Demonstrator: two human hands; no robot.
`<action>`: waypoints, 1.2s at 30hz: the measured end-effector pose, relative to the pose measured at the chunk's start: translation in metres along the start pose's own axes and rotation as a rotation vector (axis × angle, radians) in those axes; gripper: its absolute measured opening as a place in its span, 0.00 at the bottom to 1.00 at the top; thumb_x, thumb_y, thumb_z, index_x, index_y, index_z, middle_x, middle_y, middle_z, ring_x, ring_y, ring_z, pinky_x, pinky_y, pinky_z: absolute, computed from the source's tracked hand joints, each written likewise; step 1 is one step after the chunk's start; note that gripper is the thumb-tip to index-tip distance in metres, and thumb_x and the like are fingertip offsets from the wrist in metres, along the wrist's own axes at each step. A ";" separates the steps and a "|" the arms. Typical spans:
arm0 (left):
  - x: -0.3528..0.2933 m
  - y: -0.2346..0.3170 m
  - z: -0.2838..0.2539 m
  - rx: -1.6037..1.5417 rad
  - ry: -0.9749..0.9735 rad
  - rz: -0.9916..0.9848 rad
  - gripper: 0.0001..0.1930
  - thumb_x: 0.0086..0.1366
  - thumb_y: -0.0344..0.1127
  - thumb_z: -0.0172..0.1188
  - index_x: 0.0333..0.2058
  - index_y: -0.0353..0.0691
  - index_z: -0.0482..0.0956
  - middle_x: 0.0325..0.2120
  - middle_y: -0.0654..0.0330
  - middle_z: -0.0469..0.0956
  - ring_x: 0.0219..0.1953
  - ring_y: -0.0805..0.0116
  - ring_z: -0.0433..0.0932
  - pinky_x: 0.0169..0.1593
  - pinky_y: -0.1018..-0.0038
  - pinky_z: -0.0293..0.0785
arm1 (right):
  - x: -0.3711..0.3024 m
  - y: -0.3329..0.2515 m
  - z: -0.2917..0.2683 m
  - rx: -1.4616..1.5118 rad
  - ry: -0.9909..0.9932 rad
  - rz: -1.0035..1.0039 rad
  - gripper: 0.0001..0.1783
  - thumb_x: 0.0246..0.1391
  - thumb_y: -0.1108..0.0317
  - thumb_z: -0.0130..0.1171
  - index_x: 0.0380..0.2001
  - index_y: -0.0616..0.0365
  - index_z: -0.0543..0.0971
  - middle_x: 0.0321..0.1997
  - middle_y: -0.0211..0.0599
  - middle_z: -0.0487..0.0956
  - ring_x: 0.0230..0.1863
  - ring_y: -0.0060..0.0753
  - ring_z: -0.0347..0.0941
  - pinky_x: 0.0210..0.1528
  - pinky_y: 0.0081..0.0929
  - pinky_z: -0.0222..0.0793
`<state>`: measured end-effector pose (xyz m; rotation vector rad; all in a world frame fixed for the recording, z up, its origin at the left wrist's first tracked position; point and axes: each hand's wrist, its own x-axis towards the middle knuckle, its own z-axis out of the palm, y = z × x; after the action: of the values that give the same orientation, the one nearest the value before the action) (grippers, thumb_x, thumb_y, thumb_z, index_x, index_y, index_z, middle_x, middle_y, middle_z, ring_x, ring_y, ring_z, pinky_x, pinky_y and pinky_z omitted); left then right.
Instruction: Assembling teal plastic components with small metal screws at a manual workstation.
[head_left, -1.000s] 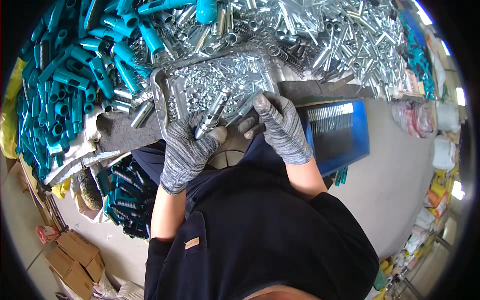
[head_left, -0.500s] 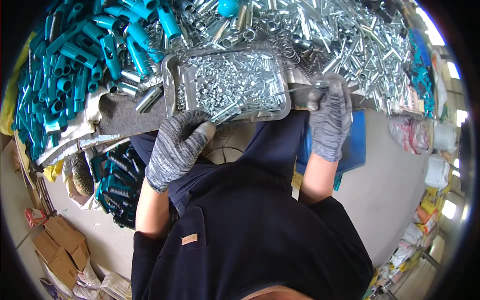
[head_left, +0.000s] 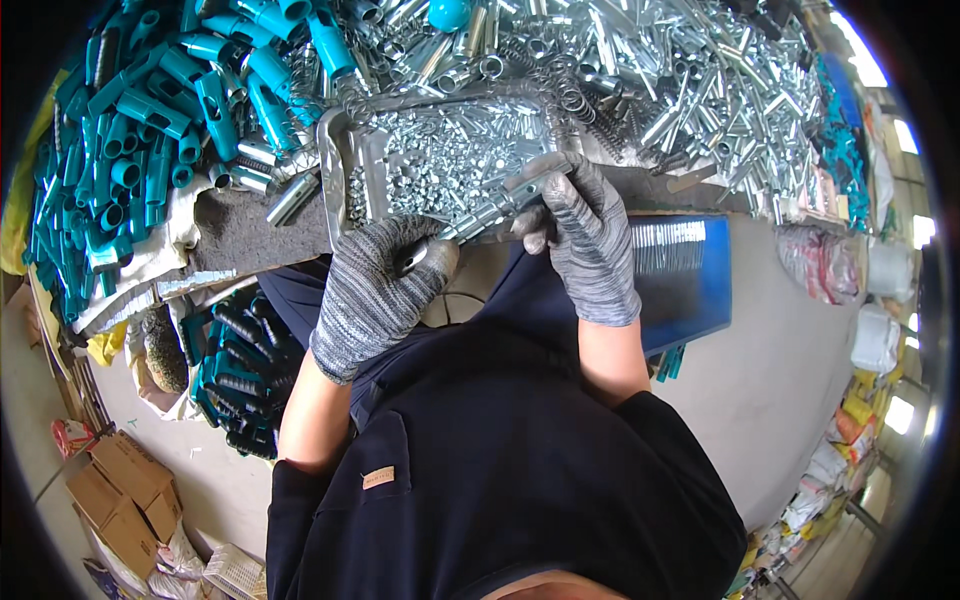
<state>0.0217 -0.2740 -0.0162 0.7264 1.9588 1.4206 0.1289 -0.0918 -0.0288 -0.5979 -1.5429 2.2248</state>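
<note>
My left hand, in a grey knit glove, is closed around the near end of a shiny metal tube. In the same kind of glove, my right hand grips the tube's far end, where a flat metal piece sits against it. Both hands are just below a shallow metal tray filled with small silver screws and nuts, at the bench's near edge.
Teal plastic tubes are heaped at the left of the bench, silver tubes and springs at the right. A blue bin of metal parts sits under the bench. A crate of teal and black parts and cardboard boxes stand on the floor.
My right hand came back from the bench's right side with a metal piece and joined the left hand on the tube. My left hand rose toward the tray.
</note>
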 end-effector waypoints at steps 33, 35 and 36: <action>0.015 -0.013 -0.014 -0.135 -0.071 -0.086 0.13 0.62 0.39 0.63 0.35 0.31 0.82 0.19 0.57 0.78 0.21 0.74 0.74 0.28 0.73 0.71 | 0.016 0.025 0.018 -0.388 -0.015 -0.128 0.26 0.66 0.52 0.46 0.49 0.66 0.76 0.37 0.38 0.82 0.33 0.23 0.79 0.31 0.17 0.74; 0.015 -0.016 -0.015 -0.151 -0.061 -0.095 0.14 0.62 0.39 0.62 0.35 0.32 0.82 0.19 0.56 0.78 0.21 0.73 0.74 0.29 0.72 0.71 | 0.020 0.029 0.017 -0.398 -0.015 -0.141 0.27 0.65 0.50 0.47 0.49 0.67 0.77 0.36 0.37 0.82 0.34 0.23 0.79 0.30 0.17 0.73; 0.015 -0.017 -0.015 -0.160 -0.055 -0.106 0.14 0.62 0.40 0.62 0.35 0.32 0.82 0.19 0.55 0.78 0.21 0.73 0.74 0.29 0.72 0.71 | 0.021 0.029 0.017 -0.401 -0.011 -0.154 0.28 0.65 0.49 0.48 0.48 0.67 0.77 0.34 0.36 0.82 0.34 0.23 0.79 0.28 0.16 0.73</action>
<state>-0.0012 -0.2770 -0.0307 0.5749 1.7913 1.4582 0.1001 -0.1038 -0.0540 -0.5536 -1.9875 1.8196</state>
